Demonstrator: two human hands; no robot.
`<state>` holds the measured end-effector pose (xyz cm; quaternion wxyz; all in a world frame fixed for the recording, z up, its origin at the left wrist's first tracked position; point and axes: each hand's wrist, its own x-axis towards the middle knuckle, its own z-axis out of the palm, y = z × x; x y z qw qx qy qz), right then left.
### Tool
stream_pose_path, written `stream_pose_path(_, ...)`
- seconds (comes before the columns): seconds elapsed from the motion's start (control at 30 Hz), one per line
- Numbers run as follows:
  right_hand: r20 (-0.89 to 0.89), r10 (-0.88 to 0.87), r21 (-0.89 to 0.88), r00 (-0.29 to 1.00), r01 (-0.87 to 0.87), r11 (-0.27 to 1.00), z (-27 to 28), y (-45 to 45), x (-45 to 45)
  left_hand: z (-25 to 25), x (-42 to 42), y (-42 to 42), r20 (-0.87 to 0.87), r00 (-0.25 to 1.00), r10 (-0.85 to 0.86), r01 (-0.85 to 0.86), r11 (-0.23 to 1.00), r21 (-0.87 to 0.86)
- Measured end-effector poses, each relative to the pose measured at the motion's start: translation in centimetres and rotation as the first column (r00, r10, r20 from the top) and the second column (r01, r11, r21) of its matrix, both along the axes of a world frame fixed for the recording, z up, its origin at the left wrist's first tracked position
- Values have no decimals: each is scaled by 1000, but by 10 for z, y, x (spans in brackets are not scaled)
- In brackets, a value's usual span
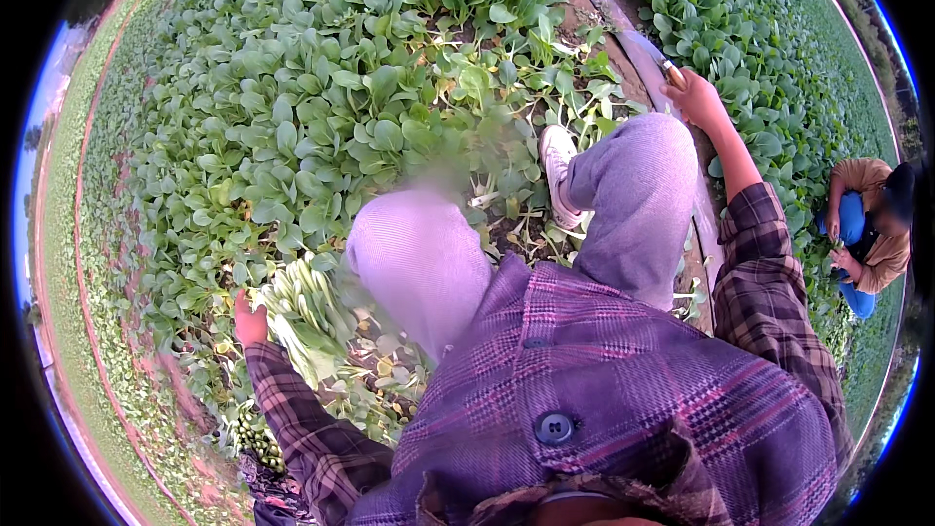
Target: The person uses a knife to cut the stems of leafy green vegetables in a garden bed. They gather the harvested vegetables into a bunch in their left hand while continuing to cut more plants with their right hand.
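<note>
My left hand [250,320] is at the left edge of a pile of cut leafy greens [310,307] with pale stalks, lying on the ground beside my left knee. Whether its fingers grip any stalks is unclear. Out beyond my right knee, my right hand [697,98] is closed around the brown handle of a short tool [673,74], seemingly a knife, its far end hard to make out. Dense rows of standing leafy greens [350,102] grow in front of me. Cut stubs and loose yellowed leaves [526,230] litter the soil between my feet.
A strip of plastic sheeting [643,55] runs along the bed's right side, with another planted bed [767,73] past it. At the far right a person [869,234] crouches, hands together. More bundled greens [256,438] lie behind my left arm. My shoe [559,168] stands among the plants.
</note>
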<state>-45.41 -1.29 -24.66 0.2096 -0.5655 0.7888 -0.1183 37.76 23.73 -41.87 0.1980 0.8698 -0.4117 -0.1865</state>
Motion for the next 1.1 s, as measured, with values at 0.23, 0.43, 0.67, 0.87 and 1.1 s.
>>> stream_pose_path(0.23,129,278,-48,952,-274,961,2,-69,35,71,-39,-73,192,969,-159,140,984,111)
stream_pose_path(0.43,246,365,135,898,-405,904,-38,-166,88,138,-176,-227,362,796,-485,415,873,256)
stream_pose_path(0.67,359,508,58,783,-562,825,-176,-265,174,72,-295,-443,306,562,-769,749,629,206)
stream_pose_path(0.87,367,587,-18,722,-625,780,-278,-306,249,-22,-366,-587,144,423,-894,873,445,199)
stream_pose_path(1.1,286,489,-10,824,-508,862,-308,-368,272,-57,-332,-616,236,637,-734,659,677,328)
